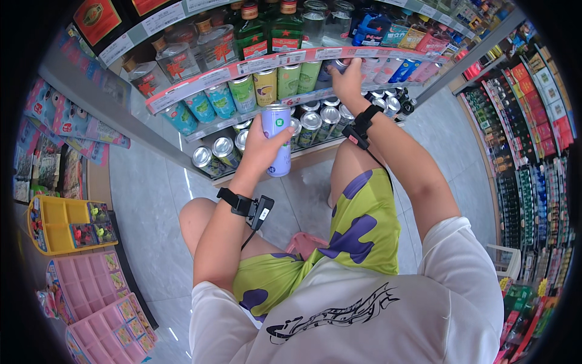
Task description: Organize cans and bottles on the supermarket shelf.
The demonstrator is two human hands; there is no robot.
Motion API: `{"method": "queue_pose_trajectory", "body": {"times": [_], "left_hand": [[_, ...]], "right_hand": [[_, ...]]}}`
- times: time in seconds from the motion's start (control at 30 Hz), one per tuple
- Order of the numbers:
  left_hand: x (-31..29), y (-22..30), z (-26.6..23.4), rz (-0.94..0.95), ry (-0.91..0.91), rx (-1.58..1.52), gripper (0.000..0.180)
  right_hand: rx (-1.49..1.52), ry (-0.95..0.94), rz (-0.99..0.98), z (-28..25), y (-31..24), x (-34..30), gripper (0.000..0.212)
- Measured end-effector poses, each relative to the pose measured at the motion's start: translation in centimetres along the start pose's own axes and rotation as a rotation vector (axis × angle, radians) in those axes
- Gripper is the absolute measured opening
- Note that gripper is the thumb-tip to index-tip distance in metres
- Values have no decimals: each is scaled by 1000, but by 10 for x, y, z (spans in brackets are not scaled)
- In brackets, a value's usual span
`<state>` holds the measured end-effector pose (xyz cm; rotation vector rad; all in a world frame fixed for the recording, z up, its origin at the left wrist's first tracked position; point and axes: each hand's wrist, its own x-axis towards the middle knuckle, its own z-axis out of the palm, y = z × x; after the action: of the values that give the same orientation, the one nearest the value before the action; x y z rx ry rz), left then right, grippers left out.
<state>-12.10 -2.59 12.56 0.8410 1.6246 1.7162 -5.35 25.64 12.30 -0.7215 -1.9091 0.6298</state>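
Left hand: the left hand [262, 145] is wrapped round a pale lilac drinks can [276, 138], fingers curled about its body, thumb on the near side; can held upright in front of the lower shelf [303, 153]
Right hand: the right hand [347, 79] reaches into the middle shelf [242, 68], fingers closed about a silver can [337, 64] that is mostly hidden behind them
Wrists: a black strap with a small device [250, 206] on the left wrist, a black band [362, 126] on the right
Middle shelf: green and teal cans [242, 92] in a row behind a red price rail
Lower shelf: silver-topped cans [310, 120] standing close together
Top shelf: glass bottles [217, 43] with red labels
Floor left: yellow tray [60, 224] and pink trays [91, 282] of small goods
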Motion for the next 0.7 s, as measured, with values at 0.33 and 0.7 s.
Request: {"method": "queue_pose_trajectory", "body": {"times": [0.33,0.7], "left_hand": [[6,-3,6,97,20,79,58],[9,-6,18,143,-45,156,59]], "right_hand": [[-3,-104,99,-32,13,-7,55],[295,-326,177,-53,5,-4,62]]}}
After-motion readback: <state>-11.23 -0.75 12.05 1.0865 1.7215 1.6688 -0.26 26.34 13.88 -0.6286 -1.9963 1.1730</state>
